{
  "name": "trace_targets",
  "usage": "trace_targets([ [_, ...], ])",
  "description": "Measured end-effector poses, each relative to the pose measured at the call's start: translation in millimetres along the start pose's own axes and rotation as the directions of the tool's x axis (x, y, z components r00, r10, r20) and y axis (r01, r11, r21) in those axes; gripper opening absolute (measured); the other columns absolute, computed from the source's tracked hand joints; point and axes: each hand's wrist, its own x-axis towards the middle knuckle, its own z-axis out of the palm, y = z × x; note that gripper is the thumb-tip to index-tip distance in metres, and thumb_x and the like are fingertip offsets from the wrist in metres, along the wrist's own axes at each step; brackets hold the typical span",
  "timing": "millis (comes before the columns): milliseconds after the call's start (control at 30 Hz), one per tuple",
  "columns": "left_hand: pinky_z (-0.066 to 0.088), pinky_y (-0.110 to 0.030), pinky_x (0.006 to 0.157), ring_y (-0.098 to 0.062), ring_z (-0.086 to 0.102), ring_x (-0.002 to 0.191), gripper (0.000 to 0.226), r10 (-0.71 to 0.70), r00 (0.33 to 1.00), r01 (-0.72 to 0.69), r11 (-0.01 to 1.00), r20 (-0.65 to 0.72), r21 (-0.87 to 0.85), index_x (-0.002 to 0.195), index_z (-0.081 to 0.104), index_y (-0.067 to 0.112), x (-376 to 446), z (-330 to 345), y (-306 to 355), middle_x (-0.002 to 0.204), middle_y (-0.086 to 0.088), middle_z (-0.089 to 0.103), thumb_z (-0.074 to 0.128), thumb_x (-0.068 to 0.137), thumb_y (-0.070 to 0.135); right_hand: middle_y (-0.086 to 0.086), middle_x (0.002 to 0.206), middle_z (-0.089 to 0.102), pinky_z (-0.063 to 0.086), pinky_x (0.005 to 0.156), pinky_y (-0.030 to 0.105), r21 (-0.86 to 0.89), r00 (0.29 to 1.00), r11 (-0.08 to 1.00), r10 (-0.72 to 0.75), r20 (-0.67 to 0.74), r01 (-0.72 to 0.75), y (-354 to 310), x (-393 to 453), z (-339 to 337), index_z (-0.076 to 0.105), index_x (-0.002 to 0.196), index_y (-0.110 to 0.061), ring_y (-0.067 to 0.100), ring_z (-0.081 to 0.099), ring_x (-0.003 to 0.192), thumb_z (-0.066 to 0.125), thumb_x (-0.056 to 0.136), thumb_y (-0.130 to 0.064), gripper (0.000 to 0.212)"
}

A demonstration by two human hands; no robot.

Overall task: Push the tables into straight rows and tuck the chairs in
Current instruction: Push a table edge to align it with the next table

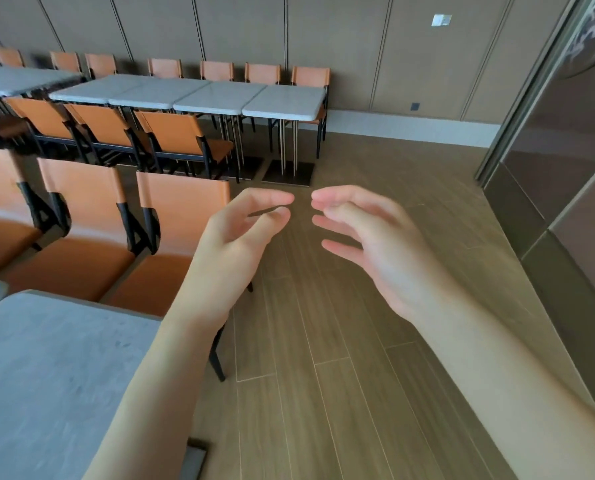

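- Both hands are raised in the air over the wooden floor [341,341], touching nothing.
- The left hand [240,233] has its fingers [271,199] loosely curved, thumb and forefinger tips close together but with nothing between them.
- The right hand [368,237] is relaxed too, fingers spread and slightly bent, empty; its fingertips nearly meet those of the left hand.
- Below the left forearm, at the bottom left, sits a grey surface [53,375], its corner reaching out toward the aisle.
- Just beyond that surface stand three orange chairs [181,209] side by side, backs toward the far wall, seats facing the grey surface and partly under its edge.
- Farther off, a row of four pale tables [219,95] stands edge to edge along the panelled wall [358,46], looking straight.
- Orange chairs line the far side of that row, against the wall, and three more [181,136] sit on the near side, pushed close to the tabletops.
- Another pale tabletop [15,77] shows at the far left, set slightly apart from the row.
- A dark glossy partition [566,133] fills the right side.
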Motion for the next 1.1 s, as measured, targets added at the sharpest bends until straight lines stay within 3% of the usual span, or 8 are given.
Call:
trace_targets([
  [467, 0.047, -0.044, 0.109, -0.005, 0.064, 0.117, 0.025, 0.005, 1.000, -0.006, 0.999, 0.021, 0.043, 0.112, 0.072, 0.031, 208.6, 60.7, -60.1, 0.117, 0.020, 0.070, 0.056, 0.094, 0.036, -0.013, 0.118, 0.070, 0.053, 0.102, 0.039, -0.042, 1.000, 0.999, 0.018, 0.001, -0.018, 28.8, 202.6, -90.1, 0.074, 0.108, -0.030, 0.004, 0.065, 0.113, 0.058, 0.098, -0.019, 0.022],
  [600, 0.047, -0.045, 0.109, -0.006, 0.063, 0.119, 0.020, -0.006, 1.000, 0.006, 0.999, -0.002, 0.043, 0.112, 0.072, 0.032, 285.8, 94.5, -74.5, 0.117, 0.021, 0.070, 0.055, 0.104, 0.024, -0.012, 0.119, 0.070, 0.054, 0.101, 0.040, -0.060, 0.998, 0.998, 0.005, 0.055, -0.001, 30.3, 277.6, -134.0, 0.073, 0.111, -0.028, 0.004, 0.066, 0.111, 0.057, 0.100, -0.019, 0.022],
  [800, 0.048, -0.044, 0.108, -0.006, 0.064, 0.116, 0.019, 0.001, 0.998, 0.003, 0.998, -0.060, 0.057, 0.112, 0.072, 0.032, 393.3, 135.8, -82.7, 0.111, 0.020, 0.071, 0.057, 0.101, 0.030, -0.011, 0.119, 0.070, 0.054, 0.100, 0.040, -0.053, 0.993, 0.998, -0.007, 0.115, 0.013, 29.9, 389.7, -183.7, 0.074, 0.109, -0.029, 0.004, 0.066, 0.111, 0.057, 0.099, -0.020, 0.022],
  [1100, 0.049, -0.046, 0.107, -0.009, 0.066, 0.114, 0.027, -0.061, 0.975, 0.083, 0.992, -0.213, 0.095, 0.112, 0.072, 0.032, 497.1, 120.7, -126.5, 0.115, 0.016, 0.071, 0.054, 0.093, 0.038, -0.015, 0.120, 0.069, 0.053, 0.101, 0.040, -0.007, 0.970, 1.000, 0.013, 0.244, -0.012, 55.7, 536.7, -163.0, 0.073, 0.112, -0.029, 0.005, 0.064, 0.115, 0.056, 0.099, -0.020, 0.023],
])
